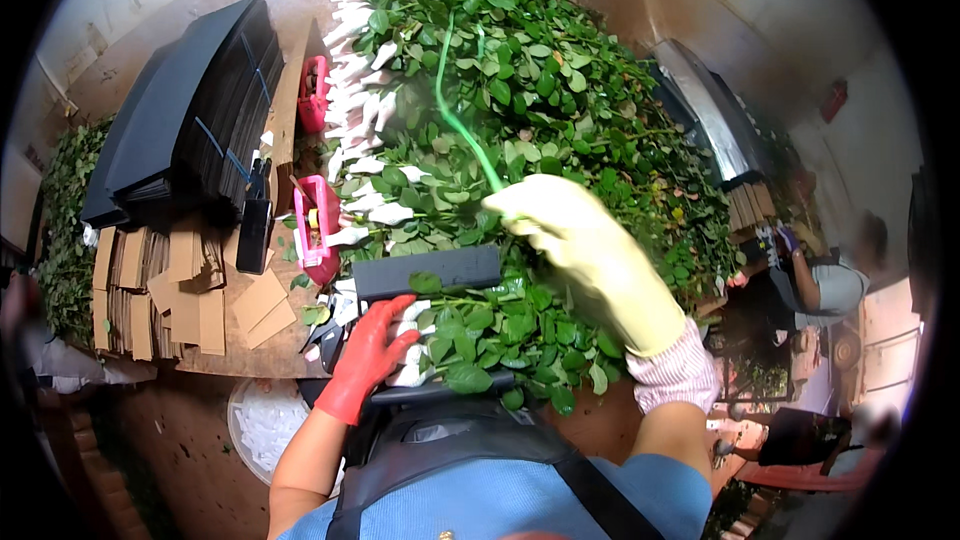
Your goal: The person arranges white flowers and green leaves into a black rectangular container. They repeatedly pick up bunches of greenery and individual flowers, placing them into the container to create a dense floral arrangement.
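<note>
My left hand (370,358), in a red rubber glove, rests with fingers apart against the white-covered heads (408,372) of a bunch of leafy stems (500,335). The bunch lies between two dark grey strips, the farther one a flat board (425,273). My right hand (570,225), in a pale yellow glove with a striped cuff, is closed on a thin green strap (455,120). That strap runs up and away over a large heap of leafy stems (560,70), whose white-covered heads (355,90) point left. My right fingertips are partly hidden.
Dark cardboard sheets (180,110) are stacked at left, with brown cardboard pieces (185,290) nearer. Two pink holders (318,230) stand beside the heap. A black phone-like object (254,235) is near them. Below the table sits a tub of white pieces (265,430). Other people (835,285) are at right.
</note>
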`<state>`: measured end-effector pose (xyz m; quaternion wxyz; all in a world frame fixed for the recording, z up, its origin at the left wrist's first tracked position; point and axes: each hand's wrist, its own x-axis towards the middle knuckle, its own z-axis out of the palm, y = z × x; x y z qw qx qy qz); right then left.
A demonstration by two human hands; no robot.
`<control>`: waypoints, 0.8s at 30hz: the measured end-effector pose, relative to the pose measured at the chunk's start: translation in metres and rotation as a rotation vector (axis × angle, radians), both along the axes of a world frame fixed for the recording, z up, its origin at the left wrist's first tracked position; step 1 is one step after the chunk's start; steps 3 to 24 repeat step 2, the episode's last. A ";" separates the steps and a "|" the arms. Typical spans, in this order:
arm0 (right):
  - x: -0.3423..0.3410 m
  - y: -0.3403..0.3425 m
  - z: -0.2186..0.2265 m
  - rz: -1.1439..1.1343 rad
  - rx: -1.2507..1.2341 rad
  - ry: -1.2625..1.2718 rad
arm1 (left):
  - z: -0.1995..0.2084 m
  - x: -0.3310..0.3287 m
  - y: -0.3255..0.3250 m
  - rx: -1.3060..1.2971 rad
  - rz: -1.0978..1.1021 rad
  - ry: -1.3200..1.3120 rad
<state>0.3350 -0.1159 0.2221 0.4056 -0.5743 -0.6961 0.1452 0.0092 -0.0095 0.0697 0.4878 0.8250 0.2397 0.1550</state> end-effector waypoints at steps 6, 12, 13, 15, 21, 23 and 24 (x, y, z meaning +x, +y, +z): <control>-0.006 -0.027 0.014 -0.039 0.075 0.081 | -0.004 0.001 0.002 -0.025 0.016 -0.017; -0.006 -0.027 0.014 -0.039 0.075 0.081 | -0.004 0.001 0.002 -0.025 0.016 -0.017; -0.006 -0.027 0.014 -0.039 0.075 0.081 | -0.004 0.001 0.002 -0.025 0.016 -0.017; -0.006 -0.027 0.014 -0.039 0.075 0.081 | -0.004 0.001 0.002 -0.025 0.016 -0.017; -0.006 -0.027 0.014 -0.039 0.075 0.081 | -0.004 0.001 0.002 -0.025 0.016 -0.017; -0.006 -0.027 0.014 -0.039 0.075 0.081 | -0.004 0.001 0.002 -0.025 0.016 -0.017; -0.006 -0.027 0.014 -0.039 0.075 0.081 | -0.004 0.001 0.002 -0.025 0.016 -0.017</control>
